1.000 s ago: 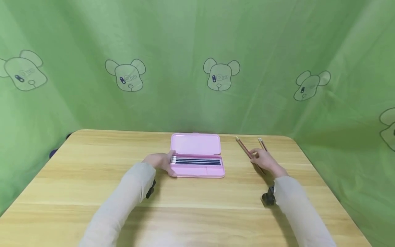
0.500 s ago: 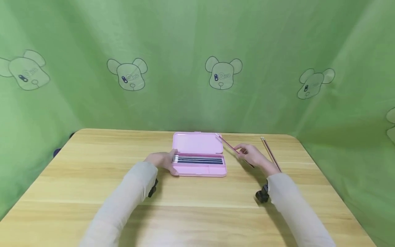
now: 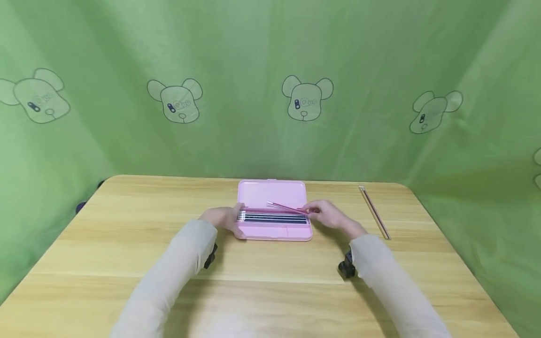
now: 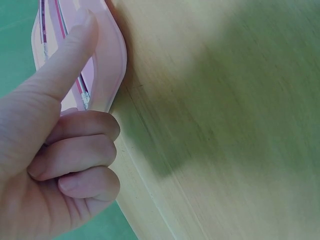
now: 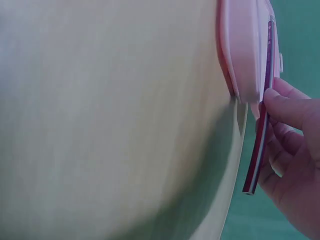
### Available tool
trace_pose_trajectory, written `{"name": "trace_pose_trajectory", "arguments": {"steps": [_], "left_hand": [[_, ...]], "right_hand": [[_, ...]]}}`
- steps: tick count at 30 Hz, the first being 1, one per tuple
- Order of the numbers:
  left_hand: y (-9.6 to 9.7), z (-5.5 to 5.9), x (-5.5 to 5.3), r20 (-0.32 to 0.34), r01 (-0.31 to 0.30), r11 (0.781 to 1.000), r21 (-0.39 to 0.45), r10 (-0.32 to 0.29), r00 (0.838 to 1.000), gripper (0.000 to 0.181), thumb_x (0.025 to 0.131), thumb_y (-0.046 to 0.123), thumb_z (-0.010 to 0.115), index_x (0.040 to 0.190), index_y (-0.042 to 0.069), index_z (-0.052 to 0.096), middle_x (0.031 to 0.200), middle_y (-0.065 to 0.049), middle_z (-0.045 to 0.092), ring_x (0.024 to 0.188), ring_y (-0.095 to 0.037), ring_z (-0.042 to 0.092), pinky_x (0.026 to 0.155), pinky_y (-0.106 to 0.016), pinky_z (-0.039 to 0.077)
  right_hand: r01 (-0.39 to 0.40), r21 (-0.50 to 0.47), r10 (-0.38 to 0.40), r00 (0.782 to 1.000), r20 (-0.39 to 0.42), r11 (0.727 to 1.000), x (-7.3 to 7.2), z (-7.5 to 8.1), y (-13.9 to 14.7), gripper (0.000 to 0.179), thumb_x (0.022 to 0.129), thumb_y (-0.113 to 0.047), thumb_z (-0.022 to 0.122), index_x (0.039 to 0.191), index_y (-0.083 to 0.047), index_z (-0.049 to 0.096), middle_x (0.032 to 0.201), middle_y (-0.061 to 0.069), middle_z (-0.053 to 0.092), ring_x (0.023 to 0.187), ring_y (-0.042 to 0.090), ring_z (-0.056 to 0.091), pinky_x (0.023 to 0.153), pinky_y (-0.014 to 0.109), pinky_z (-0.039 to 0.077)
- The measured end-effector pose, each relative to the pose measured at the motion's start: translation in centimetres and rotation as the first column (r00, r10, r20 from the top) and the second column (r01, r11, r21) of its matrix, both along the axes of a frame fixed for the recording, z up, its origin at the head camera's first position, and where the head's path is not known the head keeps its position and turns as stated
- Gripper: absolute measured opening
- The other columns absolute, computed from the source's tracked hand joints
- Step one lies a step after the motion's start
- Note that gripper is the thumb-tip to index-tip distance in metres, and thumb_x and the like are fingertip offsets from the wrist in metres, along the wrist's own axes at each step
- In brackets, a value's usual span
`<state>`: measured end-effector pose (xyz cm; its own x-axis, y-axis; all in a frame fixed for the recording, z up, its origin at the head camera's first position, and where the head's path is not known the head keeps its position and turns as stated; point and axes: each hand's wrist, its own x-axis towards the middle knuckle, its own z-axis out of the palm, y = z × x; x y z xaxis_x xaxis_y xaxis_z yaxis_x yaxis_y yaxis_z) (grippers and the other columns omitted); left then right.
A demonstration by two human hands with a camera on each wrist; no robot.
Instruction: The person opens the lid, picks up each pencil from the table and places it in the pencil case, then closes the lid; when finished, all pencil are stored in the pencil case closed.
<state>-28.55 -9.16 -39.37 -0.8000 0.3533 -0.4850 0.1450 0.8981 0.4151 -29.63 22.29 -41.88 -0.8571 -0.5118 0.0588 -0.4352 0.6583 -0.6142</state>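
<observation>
An open pink pencil case (image 3: 273, 193) lies at the far middle of the wooden table (image 3: 127, 263), with several dark pencils (image 3: 274, 218) in its tray. My left hand (image 3: 221, 218) holds the case's left end, thumb laid on the rim (image 4: 112, 65) and the other fingers curled beside it. My right hand (image 3: 327, 215) pinches a red pencil (image 3: 285, 207) over the case's right part, its tip slanting toward the lid. The right wrist view shows this red pencil (image 5: 261, 135) between thumb and fingers beside the pink case (image 5: 245, 55).
One more pencil (image 3: 374, 212) lies on the table to the right of the case. A green cloth with bear prints (image 3: 306, 98) hangs behind and at both sides. Black wrist mounts (image 3: 345, 267) sit under both sleeves.
My right hand lifted one of the two pencils at the right and carried it leftward over the case. The left hand stayed on the case's left end.
</observation>
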Motion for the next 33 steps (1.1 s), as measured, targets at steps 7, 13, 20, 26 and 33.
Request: {"name": "trace_pose_trajectory", "arguments": {"steps": [7,13,20,26,33], "left_hand": [[0.0,0.2,-0.1,0.003,-0.012,1.0,-0.016,0.012,1.0,0.111,0.066,0.045,0.077,0.147,0.013,0.008,0.144,-0.018,0.031,0.132,-0.033,0.03,0.108,-0.045,0.026],[0.0,0.1,0.0,0.013,-0.013,1.0,-0.009,0.013,1.0,0.111,0.066,0.044,0.077,0.147,0.013,0.007,0.145,-0.018,0.03,0.133,-0.033,0.029,0.108,-0.046,0.026],[0.1,0.0,0.0,0.01,-0.004,1.0,-0.026,0.004,1.0,0.111,0.067,0.046,0.076,0.147,0.013,0.007,0.146,-0.018,0.029,0.133,-0.033,0.028,0.109,-0.046,0.025],[0.1,0.1,0.0,0.018,-0.009,1.0,-0.018,0.009,1.0,0.111,0.067,0.045,0.076,0.147,0.014,0.006,0.146,-0.017,0.028,0.133,-0.032,0.027,0.109,-0.045,0.025],[0.0,0.2,-0.1,0.026,-0.017,1.0,-0.022,0.017,1.0,0.112,0.067,0.047,0.075,0.147,0.016,0.004,0.147,-0.015,0.027,0.134,-0.031,0.025,0.109,-0.046,0.024]], "right_hand": [[-0.09,0.023,0.091,0.993,-0.073,0.996,0.1,0.4,-2.9,0.021,0.083,0.005,0.057,0.102,0.004,0.066,0.096,0.016,0.065,0.092,0.029,0.059,0.087,0.043,0.048],[-0.144,0.093,0.155,0.98,-0.124,0.985,0.5,0.5,-5.0,0.021,0.082,0.004,0.059,0.1,0.001,0.068,0.085,0.009,0.064,0.081,0.02,0.058,0.078,0.034,0.049],[-0.142,0.148,0.162,0.978,-0.133,0.979,0.6,0.2,-6.2,0.022,0.082,0.003,0.058,0.102,0.0,0.068,0.085,0.008,0.063,0.081,0.021,0.059,0.08,0.037,0.05],[-0.134,0.164,0.153,0.982,-0.113,0.977,0.3,0.0,-6.6,0.023,0.082,0.003,0.058,0.102,-0.001,0.068,0.084,0.007,0.063,0.08,0.02,0.058,0.079,0.035,0.05],[-0.139,0.153,0.154,0.984,-0.093,0.978,-0.1,-0.3,-6.7,0.024,0.082,0.004,0.058,0.103,-0.001,0.068,0.083,0.006,0.062,0.076,0.016,0.056,0.074,0.03,0.049]]}}
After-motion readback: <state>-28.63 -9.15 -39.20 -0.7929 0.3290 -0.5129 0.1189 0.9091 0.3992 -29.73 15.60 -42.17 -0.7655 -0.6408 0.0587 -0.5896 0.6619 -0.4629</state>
